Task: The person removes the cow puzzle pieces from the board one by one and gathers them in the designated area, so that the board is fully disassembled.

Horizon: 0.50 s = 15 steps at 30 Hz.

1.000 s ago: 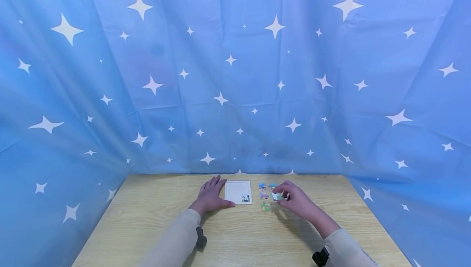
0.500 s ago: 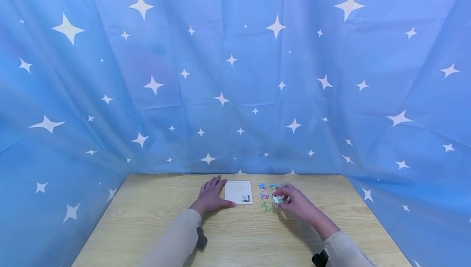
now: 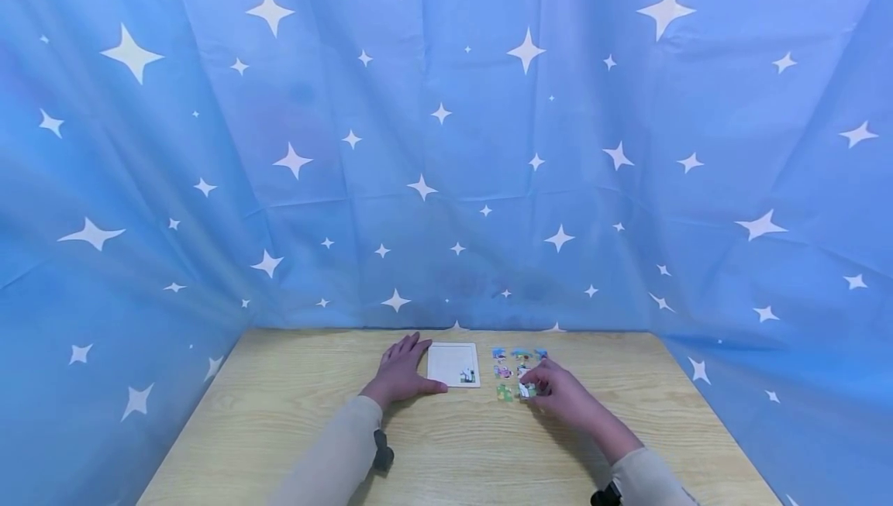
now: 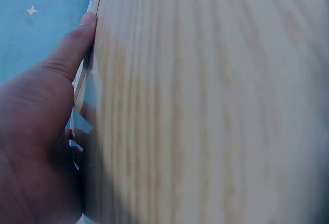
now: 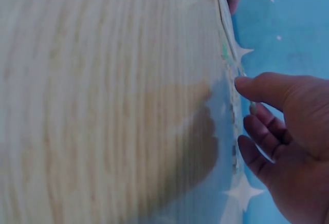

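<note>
Just now the right hand (image 3: 567, 396) rests on the wooden table (image 3: 279, 428) with its fingertips pinching a small puzzle piece (image 3: 526, 390); that piece sits at the near edge of the loose pieces (image 3: 504, 371), with the white puzzle board (image 3: 452, 363) off to its left, past a green piece (image 3: 504, 392) lying between. The left hand (image 3: 401, 372) lies flat, fingers spread, touching the board's left edge, and is the nearer hand to it; one piece (image 3: 467, 375) already sits in the board's near right corner; a blue starred curtain (image 3: 446, 142) closes the far side.

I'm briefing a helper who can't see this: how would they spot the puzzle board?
On the wooden table, look near its far edge, just right of the left hand, whose thumb touches it. The puzzle board is a white framed square, much larger than the loose coloured pieces to its right.
</note>
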{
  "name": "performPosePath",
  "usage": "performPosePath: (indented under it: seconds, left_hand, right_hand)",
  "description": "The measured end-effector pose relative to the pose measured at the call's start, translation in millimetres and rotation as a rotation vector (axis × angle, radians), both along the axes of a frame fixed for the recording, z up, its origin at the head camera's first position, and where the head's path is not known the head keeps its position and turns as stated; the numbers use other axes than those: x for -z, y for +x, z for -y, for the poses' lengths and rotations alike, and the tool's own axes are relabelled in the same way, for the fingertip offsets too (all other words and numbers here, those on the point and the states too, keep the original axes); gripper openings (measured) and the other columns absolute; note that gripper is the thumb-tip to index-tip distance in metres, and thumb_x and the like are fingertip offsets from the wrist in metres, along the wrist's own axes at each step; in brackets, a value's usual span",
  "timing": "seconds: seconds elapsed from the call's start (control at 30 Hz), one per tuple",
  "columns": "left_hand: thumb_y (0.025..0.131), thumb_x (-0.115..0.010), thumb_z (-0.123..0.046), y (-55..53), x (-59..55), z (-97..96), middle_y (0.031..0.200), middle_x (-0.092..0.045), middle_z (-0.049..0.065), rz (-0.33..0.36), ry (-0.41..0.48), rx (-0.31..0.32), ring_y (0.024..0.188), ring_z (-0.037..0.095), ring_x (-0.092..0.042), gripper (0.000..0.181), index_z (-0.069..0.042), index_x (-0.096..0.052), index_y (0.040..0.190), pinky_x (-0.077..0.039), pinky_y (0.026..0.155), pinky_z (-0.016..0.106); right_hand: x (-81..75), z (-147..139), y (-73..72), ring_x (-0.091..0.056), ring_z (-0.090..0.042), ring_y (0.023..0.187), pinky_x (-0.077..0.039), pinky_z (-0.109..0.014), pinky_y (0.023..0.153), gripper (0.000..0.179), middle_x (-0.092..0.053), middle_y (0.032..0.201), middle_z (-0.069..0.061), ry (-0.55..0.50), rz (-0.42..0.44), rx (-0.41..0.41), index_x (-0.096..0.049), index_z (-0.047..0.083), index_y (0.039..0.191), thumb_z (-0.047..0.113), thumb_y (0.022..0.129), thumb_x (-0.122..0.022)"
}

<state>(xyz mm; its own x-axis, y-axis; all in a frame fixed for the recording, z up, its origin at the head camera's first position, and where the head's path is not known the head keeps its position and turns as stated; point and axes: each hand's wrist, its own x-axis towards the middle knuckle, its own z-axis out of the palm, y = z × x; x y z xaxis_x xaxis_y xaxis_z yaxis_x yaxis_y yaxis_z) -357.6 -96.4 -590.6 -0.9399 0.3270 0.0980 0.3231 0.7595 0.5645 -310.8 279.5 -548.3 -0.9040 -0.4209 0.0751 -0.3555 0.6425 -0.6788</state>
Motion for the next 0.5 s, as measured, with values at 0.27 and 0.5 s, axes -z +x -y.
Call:
performPosePath:
  seconds: [0.27, 0.5]
  left_hand:
    - [0.082, -0.087, -0.072, 0.2, -4.0, -0.4, 0.180, -0.026, 0.021, 0.040, -0.019, 0.009, 0.166, 0.048, -0.019, 0.115, -0.011, -0.045, 0.170, -0.015, 0.132, 0.068]
    - [0.080, -0.087, -0.074, -1.3, 0.2, 0.3, 0.179, -0.027, 0.022, 0.016, 0.001, 0.009, 0.165, 0.050, -0.020, 0.116, -0.012, -0.046, 0.169, -0.017, 0.130, 0.070]
  right_hand:
    - [9.6, -1.9, -2.0, -0.059, -0.021, 0.093, -0.054, -0.028, 0.076, 0.029, -0.061, 0.106, -0.005, 0.013, -0.002, 0.008, -0.079, 0.005, 0.121, 0.001, 0.093, -0.086]
    - [11.7, -4.5, -4.1, -0.059, -0.017, 0.093, -0.054, -0.029, 0.077, 0.027, -0.061, 0.106, -0.004, 0.029, -0.003, -0.001, -0.079, 0.006, 0.123, 0.004, 0.097, -0.085]
